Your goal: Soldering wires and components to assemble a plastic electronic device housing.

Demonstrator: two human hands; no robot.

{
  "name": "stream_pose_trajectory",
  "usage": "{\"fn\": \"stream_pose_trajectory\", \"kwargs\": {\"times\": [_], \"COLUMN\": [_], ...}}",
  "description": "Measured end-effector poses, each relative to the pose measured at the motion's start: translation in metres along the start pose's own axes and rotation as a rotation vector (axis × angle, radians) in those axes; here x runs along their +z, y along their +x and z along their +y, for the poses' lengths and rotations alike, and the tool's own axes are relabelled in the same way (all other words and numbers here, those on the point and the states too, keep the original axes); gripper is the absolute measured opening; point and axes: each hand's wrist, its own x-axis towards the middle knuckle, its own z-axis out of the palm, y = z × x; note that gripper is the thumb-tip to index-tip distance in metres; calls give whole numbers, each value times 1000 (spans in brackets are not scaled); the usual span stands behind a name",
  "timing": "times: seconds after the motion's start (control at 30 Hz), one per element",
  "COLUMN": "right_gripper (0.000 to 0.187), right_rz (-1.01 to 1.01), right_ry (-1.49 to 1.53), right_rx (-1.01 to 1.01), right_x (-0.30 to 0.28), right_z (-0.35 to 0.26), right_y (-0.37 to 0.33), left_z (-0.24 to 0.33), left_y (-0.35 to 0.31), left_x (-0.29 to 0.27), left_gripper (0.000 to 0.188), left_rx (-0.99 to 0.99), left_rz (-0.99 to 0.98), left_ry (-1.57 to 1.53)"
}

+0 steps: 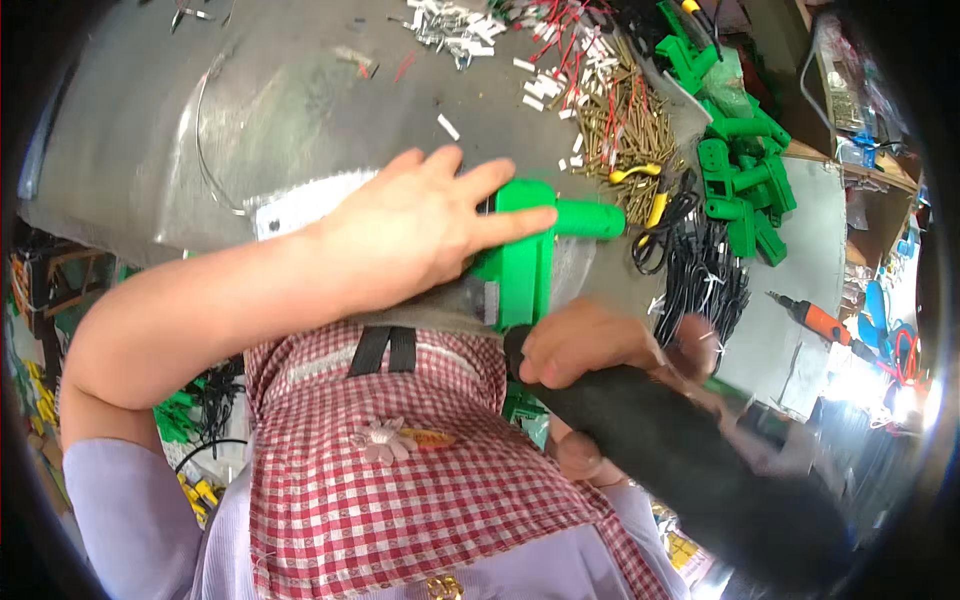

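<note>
My left hand [430, 220] lies over a bright green plastic housing [522, 265] with a ribbed round handle pointing right. Its fingers are spread, with one resting across the housing's top; the thumb side is hidden. Just below, my right hand [590, 345] is closed around a long, thick black tool [660, 440], blurred, perhaps an electric screwdriver. The tool's narrow end points at the lower edge of the housing; whether it touches is unclear. A white sheet or bag [315, 200] shows from under my left forearm.
Brass-coloured screws [625, 120] and small white pieces [460, 35] lie on the metal tabletop [320, 90]. Yellow-handled cutters [655, 205] lie near bundled black cables [700, 270]. More green housings [745, 180] are piled at right, above an orange-handled soldering iron [820, 320].
</note>
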Motion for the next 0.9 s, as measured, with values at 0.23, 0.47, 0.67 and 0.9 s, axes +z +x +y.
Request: {"fn": "stream_pose_trajectory", "kwargs": {"times": [0.23, 0.47, 0.67, 0.9], "right_gripper": [66, 68, 75, 83], "right_rz": [605, 363, 133, -63], "right_ry": [82, 29, 135, 218], "right_rx": [-47, -40, -244, -274], "right_x": [-12, -13, -43, -42], "right_z": [19, 49, 46, 36], "right_y": [27, 24, 27, 31], "left_z": [15, 25, 20, 33], "left_y": [-12, -14, -7, -16], "left_x": [-6, -17, -14, -25], "left_gripper": [60, 47, 43, 37], "left_rx": [177, 176, 176, 132], "left_rz": [-102, -102, -169, -135], "left_ry": [-101, -134, -191, -179]}}
